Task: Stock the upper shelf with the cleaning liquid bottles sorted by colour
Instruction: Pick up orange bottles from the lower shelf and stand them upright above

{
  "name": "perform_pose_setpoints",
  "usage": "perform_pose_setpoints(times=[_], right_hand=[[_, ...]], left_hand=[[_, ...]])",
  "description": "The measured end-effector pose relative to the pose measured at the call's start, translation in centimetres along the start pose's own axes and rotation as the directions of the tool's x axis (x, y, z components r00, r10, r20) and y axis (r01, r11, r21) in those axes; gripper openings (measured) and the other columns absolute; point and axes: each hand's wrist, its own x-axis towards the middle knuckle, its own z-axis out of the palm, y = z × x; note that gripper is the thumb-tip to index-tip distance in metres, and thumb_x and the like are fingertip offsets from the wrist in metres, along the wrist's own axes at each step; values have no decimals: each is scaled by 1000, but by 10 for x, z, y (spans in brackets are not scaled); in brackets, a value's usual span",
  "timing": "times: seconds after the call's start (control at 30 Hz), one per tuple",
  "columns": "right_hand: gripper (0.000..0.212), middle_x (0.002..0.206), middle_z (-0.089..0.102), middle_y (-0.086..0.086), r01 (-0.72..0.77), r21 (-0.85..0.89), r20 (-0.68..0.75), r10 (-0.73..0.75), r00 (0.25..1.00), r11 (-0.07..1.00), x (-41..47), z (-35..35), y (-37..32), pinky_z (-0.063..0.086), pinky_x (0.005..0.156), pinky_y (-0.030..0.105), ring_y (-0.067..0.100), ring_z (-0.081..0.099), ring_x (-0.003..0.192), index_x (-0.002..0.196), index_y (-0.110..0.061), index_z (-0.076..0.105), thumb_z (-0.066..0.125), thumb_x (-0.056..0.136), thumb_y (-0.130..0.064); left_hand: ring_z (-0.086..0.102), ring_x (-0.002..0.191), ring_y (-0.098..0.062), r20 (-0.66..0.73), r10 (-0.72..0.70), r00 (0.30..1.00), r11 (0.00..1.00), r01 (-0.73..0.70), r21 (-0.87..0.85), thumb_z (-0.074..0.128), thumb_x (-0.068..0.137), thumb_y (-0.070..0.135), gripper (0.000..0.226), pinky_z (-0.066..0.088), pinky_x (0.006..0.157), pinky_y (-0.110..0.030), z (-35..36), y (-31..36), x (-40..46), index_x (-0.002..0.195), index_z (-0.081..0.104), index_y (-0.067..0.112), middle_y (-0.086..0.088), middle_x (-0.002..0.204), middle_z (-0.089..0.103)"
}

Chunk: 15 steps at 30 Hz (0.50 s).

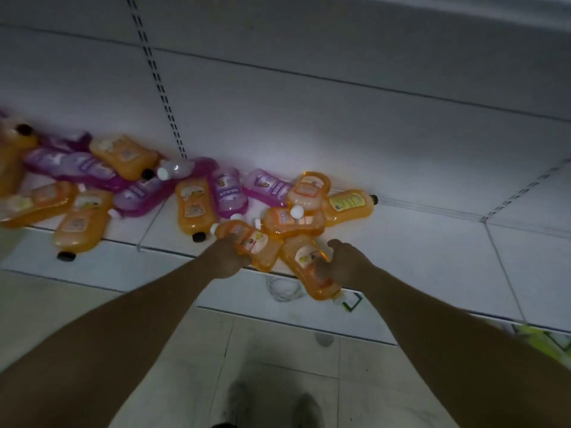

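Picking stage. Left hand (227, 257) grasps an orange bottle (253, 242) at the lower shelf (417, 257) edge; right hand (343, 264) curls round a second orange bottle (309, 267) overhanging that edge at 1 o'clock. Beyond, from 9 to 1 o'clock, lies the mixed heap (139, 186): by rough count some ten more orange and six purple, with overlaps obscuring several. Next move likely calls for lifting both upward to the upper shelf (463, 7), orange grouped together.

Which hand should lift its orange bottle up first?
Probably the left hand: it grips its orange bottle firmly round the middle. The right hand only partly wraps its own bottle.
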Motion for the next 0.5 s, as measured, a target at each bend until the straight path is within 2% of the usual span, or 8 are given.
perform_pose_setpoints(times=[0.03,0.1,0.2,0.27,0.33,0.37,0.43,0.5], right_hand=[[75,142,44,13,-22,-5,6,22,1000,1000,2,6,1,41,104,40,31,47,128,144,-12,31,60,88,-52],[96,144,37,13,-53,-72,45,56,997,996,9,18,4,39,107,43,32,41,132,147,-15,21,66,77,-64],[121,146,31,10,4,-148,88,9,996,989,22,34,21,36,109,45,34,35,135,150,-22,7,73,62,-71],[119,147,30,10,56,-133,76,-47,996,989,24,41,30,35,108,46,34,36,134,151,-26,2,76,66,-63],[112,142,31,10,110,-87,45,-107,993,990,23,40,36,39,104,44,33,40,130,151,-31,2,78,71,-54],[110,139,32,10,135,-43,19,-134,991,990,24,38,38,42,101,43,33,42,128,151,-33,3,78,72,-50],[107,136,33,8,163,62,-53,-160,986,985,25,35,44,44,97,40,31,44,126,150,-33,7,80,72,-46],[107,137,34,7,190,122,-124,-175,977,974,22,31,47,44,97,38,28,45,126,150,-31,10,82,71,-44]], left_hand=[[46,126,-30,-35,-22,999,997,20,-68,64,88,30,58,38,104,-38,1,2,2,134,45,0,-9,127,49],[42,128,-33,-133,-81,988,980,54,-191,69,82,35,69,36,106,-41,10,3,7,137,41,4,-13,140,41],[38,128,-36,-226,-273,935,918,183,-352,73,77,41,92,39,103,-43,34,10,14,145,20,8,-18,146,25],[49,117,-36,-230,-361,904,849,216,-483,77,69,49,100,49,91,-46,44,13,15,143,17,16,-17,138,35],[60,99,-32,-192,-383,903,753,185,-631,75,68,49,93,56,75,-43,52,13,21,140,23,23,-13,125,50],[61,94,-30,-184,-383,905,718,166,-676,73,74,42,88,57,72,-42,54,12,23,142,22,21,-12,120,52],[58,92,-27,-139,-394,908,675,183,-715,71,82,24,85,57,78,-44,56,9,30,147,17,10,-13,117,51],[53,94,-24,-88,-397,914,608,190,-771,71,82,15,84,57,76,-40,56,9,32,146,18,5,-17,128,49]])
